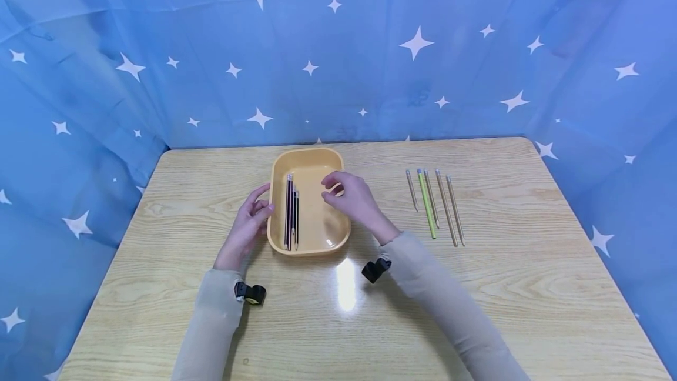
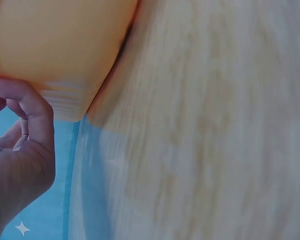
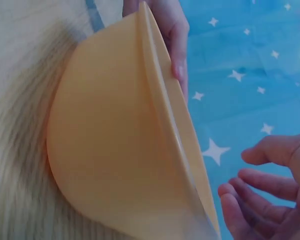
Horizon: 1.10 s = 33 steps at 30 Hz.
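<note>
A yellow-orange plastic tray (image 1: 308, 251) sits on the table, with several dark pencils (image 1: 292, 213) lying lengthwise along its left side. My left hand (image 1: 251, 216) holds the tray's left edge, thumb over the rim and fingers against the outer wall; in the left wrist view a bent finger (image 2: 32, 107) meets that wall. Over the right half of the tray is my right hand (image 1: 353, 196), its fingers loosely bent and apart from the thumb, with nothing between them. The right wrist view shows this hand (image 3: 275, 185) beside the tray's rim (image 3: 165, 110).
To the right of the tray, a lime-green pencil (image 1: 426, 203) and several brownish pencils (image 1: 446, 207) lie in a loose row on the wooden table (image 1: 518, 287). A blue curtain with white stars (image 1: 359, 63) hangs behind the table and along its sides.
</note>
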Each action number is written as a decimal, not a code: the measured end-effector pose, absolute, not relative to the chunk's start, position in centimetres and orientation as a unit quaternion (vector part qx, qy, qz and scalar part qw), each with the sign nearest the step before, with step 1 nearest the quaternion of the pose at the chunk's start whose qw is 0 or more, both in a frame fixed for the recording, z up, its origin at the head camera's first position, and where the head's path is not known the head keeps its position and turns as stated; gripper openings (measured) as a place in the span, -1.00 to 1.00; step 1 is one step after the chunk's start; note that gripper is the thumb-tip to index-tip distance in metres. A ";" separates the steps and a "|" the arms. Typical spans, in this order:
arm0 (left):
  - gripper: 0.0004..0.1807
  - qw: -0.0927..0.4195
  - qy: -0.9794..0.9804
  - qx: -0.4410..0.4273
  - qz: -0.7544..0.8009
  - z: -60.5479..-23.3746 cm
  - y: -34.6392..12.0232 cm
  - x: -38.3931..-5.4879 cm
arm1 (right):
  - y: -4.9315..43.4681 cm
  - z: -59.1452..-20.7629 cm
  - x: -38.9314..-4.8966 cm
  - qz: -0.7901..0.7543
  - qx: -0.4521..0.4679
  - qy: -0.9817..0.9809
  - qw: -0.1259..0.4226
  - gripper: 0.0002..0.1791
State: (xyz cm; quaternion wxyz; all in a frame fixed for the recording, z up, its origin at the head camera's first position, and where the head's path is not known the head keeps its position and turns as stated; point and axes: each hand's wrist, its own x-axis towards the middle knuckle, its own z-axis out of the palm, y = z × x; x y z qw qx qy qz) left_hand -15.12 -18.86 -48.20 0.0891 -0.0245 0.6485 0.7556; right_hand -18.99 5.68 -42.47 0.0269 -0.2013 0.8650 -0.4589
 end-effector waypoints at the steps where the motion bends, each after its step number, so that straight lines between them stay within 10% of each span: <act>1: -0.44 0.089 0.649 -0.025 0.755 -48.2 -18.9 -15.1 | 5.4 -42.5 -19.0 -0.459 -0.203 0.864 0.031 -0.76; 33: -0.43 0.089 0.643 -0.031 0.760 -48.4 -18.8 -15.4 | -0.9 -46.2 -18.5 -0.328 -0.128 0.925 0.140 -0.66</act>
